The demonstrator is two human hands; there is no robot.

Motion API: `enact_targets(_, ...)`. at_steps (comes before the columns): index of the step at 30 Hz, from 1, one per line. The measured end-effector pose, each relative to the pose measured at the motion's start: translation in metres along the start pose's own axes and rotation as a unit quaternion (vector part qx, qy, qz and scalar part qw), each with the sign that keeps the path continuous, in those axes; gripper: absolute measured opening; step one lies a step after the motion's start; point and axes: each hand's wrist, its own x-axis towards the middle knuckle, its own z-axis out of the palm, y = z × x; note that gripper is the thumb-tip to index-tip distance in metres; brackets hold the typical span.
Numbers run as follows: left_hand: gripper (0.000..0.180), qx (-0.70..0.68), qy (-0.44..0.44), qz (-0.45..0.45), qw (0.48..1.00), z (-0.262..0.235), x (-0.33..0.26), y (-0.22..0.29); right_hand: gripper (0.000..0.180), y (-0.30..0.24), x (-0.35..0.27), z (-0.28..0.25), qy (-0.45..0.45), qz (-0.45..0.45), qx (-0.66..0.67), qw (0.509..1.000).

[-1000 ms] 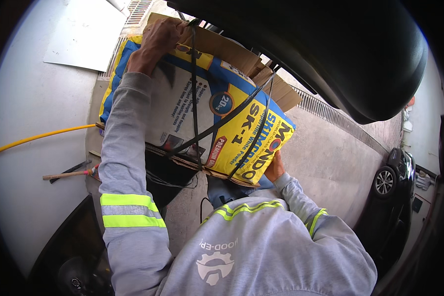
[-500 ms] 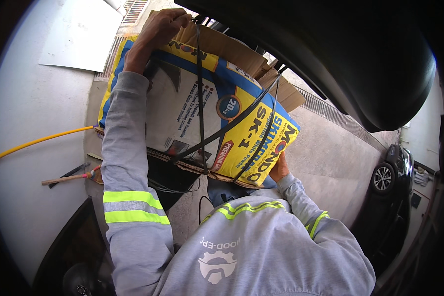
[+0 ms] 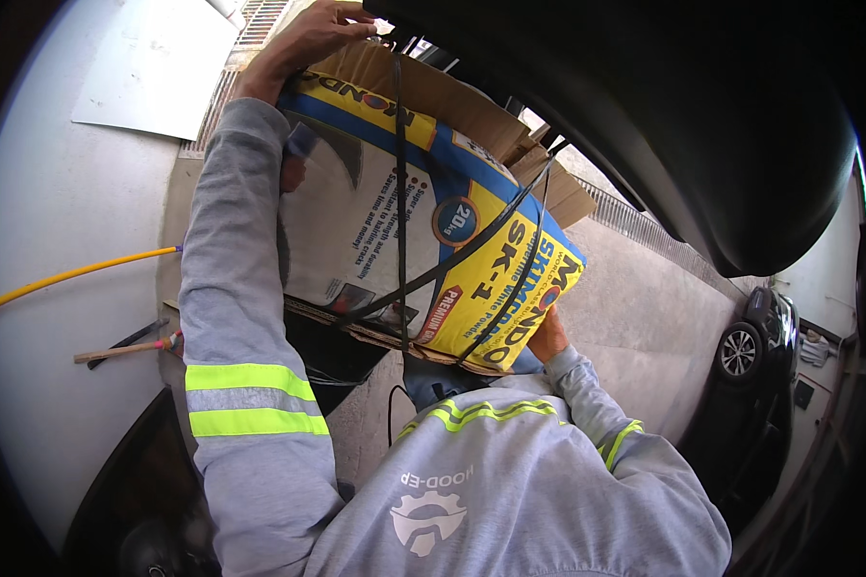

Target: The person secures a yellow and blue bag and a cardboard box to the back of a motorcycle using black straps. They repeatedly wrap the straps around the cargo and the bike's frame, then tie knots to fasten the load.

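Note:
A large yellow, blue and white powder sack [image 3: 356,226] lies before me, tied round with black straps [image 3: 401,192]. Brown cardboard [image 3: 433,91] sticks out past its far edge, and a cardboard edge shows along the near side. My left hand [image 3: 308,43] is at the sack's far left, its fingers bent together close to the upper end of a strap; what they grip is hidden. At the near right corner, my right hand [image 3: 549,337] presses against the sack, fingers out of sight behind it.
A big smooth black shape [image 3: 741,125] overhangs the upper right. A dark car [image 3: 746,385] stands on the right. Along the left are a white wall [image 3: 48,269], a yellow hose [image 3: 77,277] and a wooden-handled tool [image 3: 120,351]. Grey pavement [image 3: 635,317] spreads beyond the sack.
My left hand has shifted slightly up and left, its fingers less tightly curled than before. The sack sits slightly to the right in view; my right hand stays at its corner.

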Motion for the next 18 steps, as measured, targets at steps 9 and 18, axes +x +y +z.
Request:
enact_targets(9,0.030,0.086,-0.174,-0.069,0.979,-0.015,0.007,0.073,0.072,-0.022,-0.009,0.011,0.034,0.014,-0.078,0.996)
enact_targets(18,0.023,-0.159,-0.120,-0.020,0.980,-0.024,0.017,0.043,0.072,-0.028,-0.015,0.011,0.052,0.033,-0.093,0.994)
